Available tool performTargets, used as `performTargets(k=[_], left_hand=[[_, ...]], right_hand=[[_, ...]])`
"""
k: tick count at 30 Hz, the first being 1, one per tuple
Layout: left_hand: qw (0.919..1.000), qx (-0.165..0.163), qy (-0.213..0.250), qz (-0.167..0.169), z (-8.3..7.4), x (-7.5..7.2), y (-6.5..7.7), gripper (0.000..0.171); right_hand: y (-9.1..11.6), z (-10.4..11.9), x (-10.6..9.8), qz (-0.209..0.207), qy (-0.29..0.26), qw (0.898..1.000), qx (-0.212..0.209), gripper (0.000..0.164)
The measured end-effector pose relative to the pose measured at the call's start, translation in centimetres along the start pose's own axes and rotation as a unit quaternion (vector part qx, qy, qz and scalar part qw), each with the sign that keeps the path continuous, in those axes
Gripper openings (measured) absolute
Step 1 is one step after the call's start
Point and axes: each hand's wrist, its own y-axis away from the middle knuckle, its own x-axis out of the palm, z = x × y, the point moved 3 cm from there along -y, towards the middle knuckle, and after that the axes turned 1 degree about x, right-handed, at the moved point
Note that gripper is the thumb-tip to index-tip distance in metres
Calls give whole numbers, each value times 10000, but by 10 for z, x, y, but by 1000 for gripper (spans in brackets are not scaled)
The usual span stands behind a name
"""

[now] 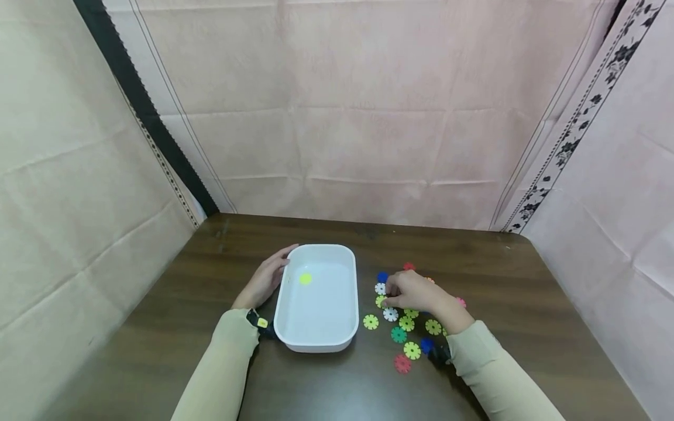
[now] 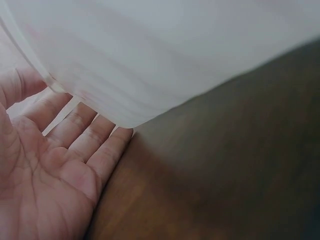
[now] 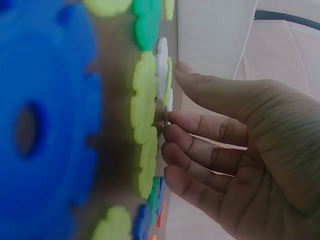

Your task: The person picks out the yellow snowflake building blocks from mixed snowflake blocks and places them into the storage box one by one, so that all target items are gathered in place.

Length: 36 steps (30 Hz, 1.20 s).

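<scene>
A white rectangular plastic tray (image 1: 316, 316) stands on the table, with one yellow-green disc (image 1: 305, 279) inside toward its far left. My left hand (image 1: 267, 278) holds the tray at its far left edge. In the left wrist view, the thumb is at the rim and the fingers (image 2: 82, 122) lie against the outer wall, their tips hidden. Right of the tray, my right hand (image 1: 416, 291) reaches down among notched plastic discs. Its thumb and loosely bent fingers stand apart, with fingertips close to a yellow disc (image 1: 380, 301) and a white disc (image 1: 380, 289); nothing shows between them.
Several more notched discs lie scattered around the right hand, including a green one (image 1: 398, 334), a red one (image 1: 402, 363) and a blue one (image 1: 427, 345) near the wrist. The brown wooden table (image 1: 295, 389) ends at pale cloth walls (image 1: 358, 146) behind and at both sides.
</scene>
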Motion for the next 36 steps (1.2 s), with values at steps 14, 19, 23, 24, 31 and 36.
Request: performTargets(k=[14, 19, 23, 24, 31, 36], left_hand=[[9999, -108, 56, -43, 3, 0, 0, 45], [10000, -24, 28, 16, 2, 0, -1, 47], [10000, 14, 75, 35, 1, -1, -1, 47], [10000, -5, 84, 23, 2, -1, -1, 47], [10000, -55, -26, 42, 2, -1, 2, 46], [10000, 3, -5, 49, 0, -1, 1, 46]], right_hand=[[0, 1, 8, 158, 39, 9992, 370, 20], [-1, 4, 8, 155, 107, 9989, 425, 25], [-1, 8, 6, 153, 90, 9992, 368, 21], [-1, 8, 6, 165, 72, 9991, 377, 21], [0, 9, 7, 269, -27, 9986, 465, 22], [0, 8, 5, 161, -109, 9993, 322, 24]])
